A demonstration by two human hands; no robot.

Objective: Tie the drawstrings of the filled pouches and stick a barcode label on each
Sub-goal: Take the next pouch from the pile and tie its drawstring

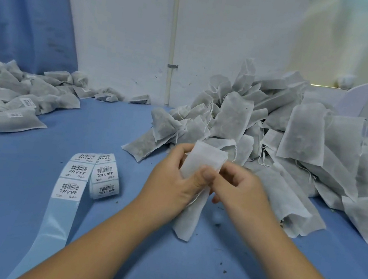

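One pouch (200,164) stands upright above the blue surface (20,209), held by two hands. The left hand (170,183) has its grip closed round the pouch's neck, thumb lying across the front. The right hand (240,187), slightly blurred, has its grip pinched on the pouch's upper right edge. To the left lies one strip of barcode labels (72,176) curling into a roll, six labels showing. There are two heaps, each too many to count: unlabelled pouches (300,134) behind the hands, labelled pouches (15,96) at far left.
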